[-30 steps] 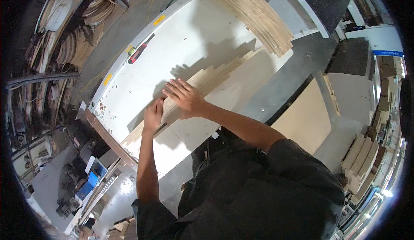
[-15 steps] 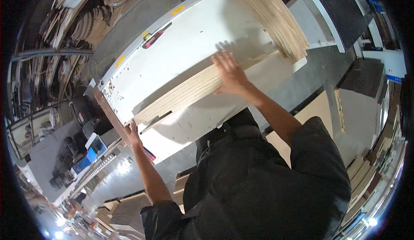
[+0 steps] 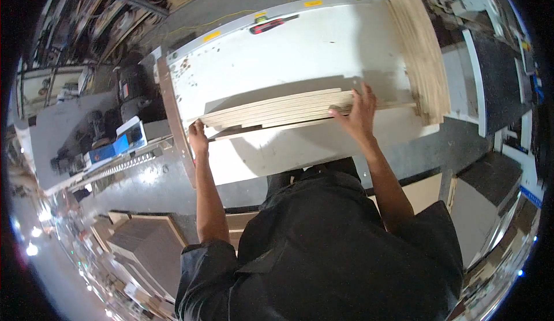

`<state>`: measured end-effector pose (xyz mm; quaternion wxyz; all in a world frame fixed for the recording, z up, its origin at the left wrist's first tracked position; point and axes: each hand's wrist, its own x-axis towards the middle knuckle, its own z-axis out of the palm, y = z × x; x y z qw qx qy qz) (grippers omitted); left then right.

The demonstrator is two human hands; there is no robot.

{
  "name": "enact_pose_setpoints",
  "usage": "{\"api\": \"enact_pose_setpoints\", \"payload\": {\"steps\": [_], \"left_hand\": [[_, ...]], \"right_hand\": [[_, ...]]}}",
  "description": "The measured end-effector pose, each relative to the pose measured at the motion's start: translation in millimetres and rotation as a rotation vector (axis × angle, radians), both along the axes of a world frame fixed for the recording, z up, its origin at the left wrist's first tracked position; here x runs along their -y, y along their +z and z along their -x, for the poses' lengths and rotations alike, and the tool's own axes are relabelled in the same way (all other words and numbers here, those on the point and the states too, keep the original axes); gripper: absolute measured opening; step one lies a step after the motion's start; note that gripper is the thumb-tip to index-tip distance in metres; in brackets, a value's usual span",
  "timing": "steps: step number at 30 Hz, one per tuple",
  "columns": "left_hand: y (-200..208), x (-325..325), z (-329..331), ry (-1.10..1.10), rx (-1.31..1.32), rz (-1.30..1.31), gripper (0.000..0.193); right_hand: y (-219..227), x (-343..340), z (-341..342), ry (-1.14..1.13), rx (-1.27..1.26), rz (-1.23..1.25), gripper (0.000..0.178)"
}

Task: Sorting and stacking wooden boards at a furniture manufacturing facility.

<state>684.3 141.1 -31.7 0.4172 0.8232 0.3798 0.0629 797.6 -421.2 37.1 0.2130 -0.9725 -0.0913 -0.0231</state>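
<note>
A bundle of long, pale wooden strips (image 3: 277,108) lies lengthwise on the white tabletop (image 3: 277,61) in front of me, their ends staggered. My left hand (image 3: 198,138) is at the left end of the bundle, its fingers bent together around the strip ends. At the right end, my right hand (image 3: 359,116) reaches over the strips with thumb and fingers spread wide. A dark gap shows along the bundle's near side, between some strips.
A stack of similar strips (image 3: 424,55) lies crosswise at the table's right end. Along the far edge runs a long spirit level (image 3: 234,25) with yellow marks, and a red-and-black tool (image 3: 268,27) lies beside it. Dark machinery (image 3: 134,87) stands at the left.
My right hand has slid right along the bundle to its right end, fingers now spread. The left hand stays at the left end. My view has turned, so the table appears straighter.
</note>
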Motion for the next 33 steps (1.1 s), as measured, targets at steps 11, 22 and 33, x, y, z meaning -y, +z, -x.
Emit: {"api": "enact_pose_setpoints", "payload": {"steps": [11, 22, 33], "left_hand": [[33, 5, 14, -0.117, 0.181, 0.415, 0.048], [11, -31, 14, -0.08, 0.116, 0.146, 0.043], [5, -78, 17, -0.248, 0.234, 0.34, 0.044]], "right_hand": [[-5, -27, 7, -0.201, -0.098, -0.203, 0.094], [-18, -51, 23, -0.2, 0.047, -0.121, 0.086], [12, -82, 25, 0.025, 0.106, 0.04, 0.114]]}}
